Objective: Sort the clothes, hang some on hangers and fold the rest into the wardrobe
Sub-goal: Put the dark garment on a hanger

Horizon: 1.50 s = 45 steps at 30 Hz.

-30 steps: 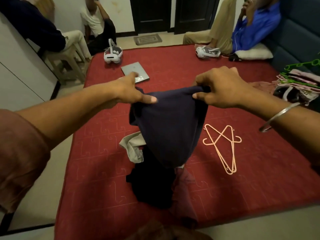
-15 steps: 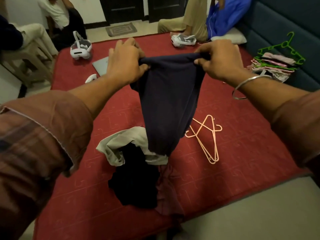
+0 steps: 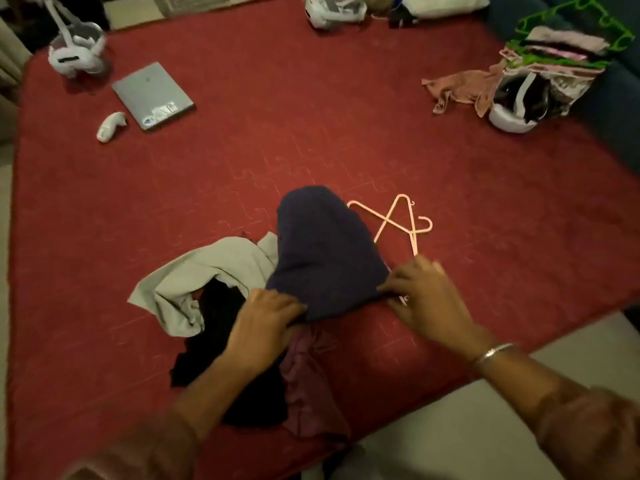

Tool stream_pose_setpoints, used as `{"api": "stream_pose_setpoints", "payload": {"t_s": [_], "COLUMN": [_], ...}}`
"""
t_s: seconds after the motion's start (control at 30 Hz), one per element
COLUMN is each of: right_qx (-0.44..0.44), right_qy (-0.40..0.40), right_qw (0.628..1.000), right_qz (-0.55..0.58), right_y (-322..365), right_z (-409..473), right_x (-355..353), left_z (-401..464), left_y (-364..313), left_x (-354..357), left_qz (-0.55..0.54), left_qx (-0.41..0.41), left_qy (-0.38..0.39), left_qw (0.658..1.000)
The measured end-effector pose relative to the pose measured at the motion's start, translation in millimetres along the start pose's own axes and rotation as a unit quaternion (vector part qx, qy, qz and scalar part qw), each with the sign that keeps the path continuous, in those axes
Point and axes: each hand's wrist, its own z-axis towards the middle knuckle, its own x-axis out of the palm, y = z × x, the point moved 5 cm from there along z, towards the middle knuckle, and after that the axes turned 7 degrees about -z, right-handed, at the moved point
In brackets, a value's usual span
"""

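A navy garment [image 3: 322, 251] lies spread on the red mat [image 3: 311, 133], over a small heap of clothes. My left hand [image 3: 266, 318] grips its near left corner. My right hand [image 3: 420, 294] grips its near right corner, fingers down on the mat. Under and beside it lie a light grey garment [image 3: 207, 271], a black garment [image 3: 214, 334] and a maroon one [image 3: 311, 389]. Two pink hangers [image 3: 401, 220] lie crossed just right of the navy cloth, partly covered by it and by my right hand.
A closed grey laptop [image 3: 152, 95] and a white controller [image 3: 110, 126] lie at the far left. White headsets [image 3: 74, 53] [image 3: 332, 10] [image 3: 512, 116] sit around the mat. A pink cloth [image 3: 457, 90] and a stack of clothes on green hangers [image 3: 568, 46] lie far right by the dark sofa.
Both hands have brought the navy garment down from chest height and laid it flat on the mat. My view has tilted downward.
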Motion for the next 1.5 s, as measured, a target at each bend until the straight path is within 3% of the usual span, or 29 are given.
{"api": "stream_pose_setpoints", "payload": {"t_s": [0.13,0.23,0.33,0.43,0.67,0.77,0.83,0.97,1.1,1.3,1.5], "right_qx": [0.03,0.044,0.074,0.085,0.069,0.078,0.169,0.433,0.544,0.586,0.489], "right_qy": [0.096,0.135,0.133,0.149,0.247,0.152,0.052,-0.023,0.009,-0.034,-0.095], "right_qw": [0.994,0.987,0.982,0.981,0.965,0.985,0.977,0.891,0.827,0.773,0.82], "right_qz": [-0.047,-0.08,-0.111,-0.09,-0.051,0.026,0.116,0.134,0.139,0.24,0.282], "right_y": [-18.9,-19.1,-12.6,3.4,9.0,-11.3,-45.7,-138.7,-187.6,-188.2,-161.1], "right_z": [-62.5,-96.5,-110.3,-102.5,-105.4,-95.1,-76.4,-52.7,-44.9,-56.7,-95.5], "right_x": [142.6,197.6,217.4,226.7,272.5,265.4,248.7,232.2,242.7,247.2,221.4], "left_z": [-40.8,-65.0,-66.5,-49.0,-37.6,-33.1,-20.6,7.7,16.0,16.2,26.3], "left_y": [11.0,0.1,-18.8,-32.9,-13.8,-14.1,-19.9,-23.0,-22.3,-15.3,-5.3], "left_x": [146.2,203.7,220.1,234.5,283.2,288.7,281.1,273.1,284.0,284.8,279.2], "left_qz": [0.041,0.079,0.055,0.053,0.086,0.078,0.047,-0.023,-0.037,-0.095,-0.201], "left_qx": [-0.06,-0.11,-0.138,-0.116,-0.115,-0.119,-0.137,-0.128,-0.144,-0.203,-0.27], "left_qy": [0.174,0.26,0.24,0.182,0.266,0.275,0.22,0.143,0.188,0.176,0.216], "left_qw": [0.982,0.956,0.959,0.975,0.953,0.951,0.965,0.981,0.971,0.959,0.916]}}
